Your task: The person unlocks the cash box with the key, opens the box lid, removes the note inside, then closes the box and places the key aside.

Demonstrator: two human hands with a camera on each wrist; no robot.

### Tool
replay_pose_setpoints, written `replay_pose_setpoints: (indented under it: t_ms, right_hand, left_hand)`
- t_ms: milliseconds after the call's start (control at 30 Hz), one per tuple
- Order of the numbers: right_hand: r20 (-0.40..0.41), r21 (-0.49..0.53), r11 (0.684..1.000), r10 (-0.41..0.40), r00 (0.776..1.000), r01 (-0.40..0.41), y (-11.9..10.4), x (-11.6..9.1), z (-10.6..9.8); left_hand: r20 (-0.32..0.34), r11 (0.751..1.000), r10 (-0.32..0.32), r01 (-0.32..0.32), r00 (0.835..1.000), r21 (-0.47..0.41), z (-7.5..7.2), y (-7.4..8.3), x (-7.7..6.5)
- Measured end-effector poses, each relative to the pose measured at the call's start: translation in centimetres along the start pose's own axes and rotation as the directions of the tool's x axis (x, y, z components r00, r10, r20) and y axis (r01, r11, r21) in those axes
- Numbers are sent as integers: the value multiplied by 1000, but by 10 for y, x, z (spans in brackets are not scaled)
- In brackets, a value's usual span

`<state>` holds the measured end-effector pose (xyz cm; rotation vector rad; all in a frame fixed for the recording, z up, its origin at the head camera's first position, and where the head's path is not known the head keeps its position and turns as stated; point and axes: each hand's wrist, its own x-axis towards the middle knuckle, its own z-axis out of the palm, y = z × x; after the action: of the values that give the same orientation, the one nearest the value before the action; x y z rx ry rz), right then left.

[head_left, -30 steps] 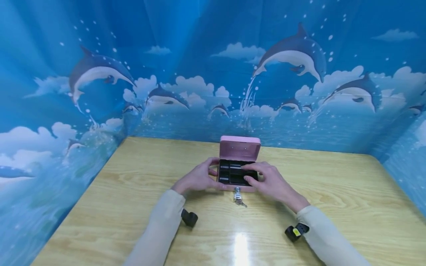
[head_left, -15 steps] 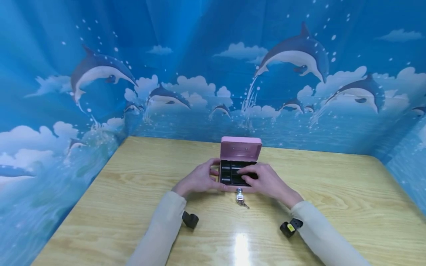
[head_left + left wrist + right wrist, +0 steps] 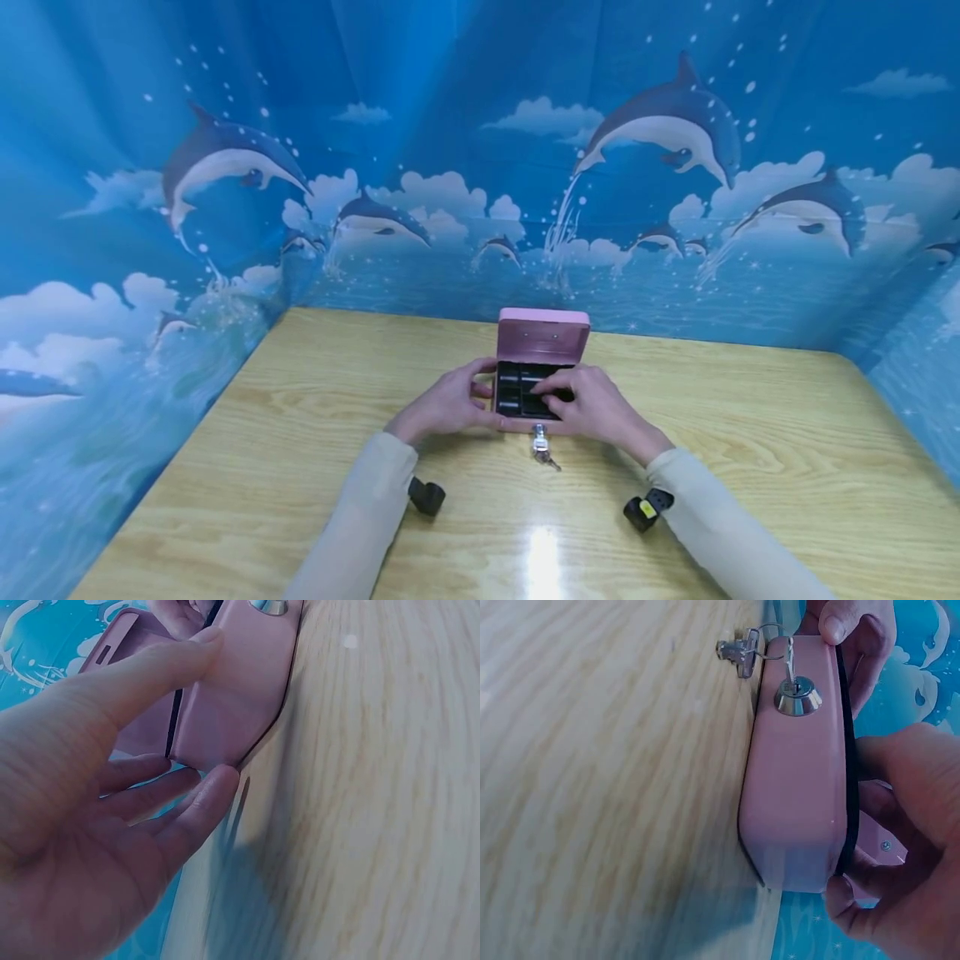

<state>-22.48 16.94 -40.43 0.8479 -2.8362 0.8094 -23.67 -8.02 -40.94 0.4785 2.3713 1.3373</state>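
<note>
A pink metal cash box (image 3: 543,337) stands on the table with its lid raised. Inside it is a black compartment tray (image 3: 509,403). My left hand (image 3: 448,402) grips the box's left end, its thumb on the front face and the fingers along the side, as the left wrist view shows. From the right, my right hand (image 3: 603,410) reaches over the rim, index finger and thumb down in the tray; I cannot tell whether they pinch a part of it. A key (image 3: 790,664) sits in the silver front lock (image 3: 797,697), with a key ring and metal tag (image 3: 541,445) hanging from it.
The wooden table (image 3: 300,467) runs up to a blue dolphin-print backdrop (image 3: 420,150) close behind the box. More of that fabric rises at the left and right. Black wrist cameras sit on both sleeves, including one at the left sleeve (image 3: 356,500).
My right hand has moved slightly left inside the tray, and its thumb and index finger have drawn closer together. The left hand keeps its place on the box.
</note>
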Motion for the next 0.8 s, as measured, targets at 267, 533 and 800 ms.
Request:
replay_pose_setpoints:
  t_ms: [267,533,800]
  right_hand:
    - [-9,-49,999,-19,1000,18,-7,0,-7]
    - [4,-67,998,10,1000,-9,-16,-3,-22]
    - [-43,-98,995,13,999,-17,-11,-15,-32]
  left_hand:
    - [7,1000,14,-13,1000,-27,-1,-2,-3]
    - [16,999,16,-15,1000,-34,-2,-2,-2]
    - [29,999,34,-34,999,-23,-1,-3,1]
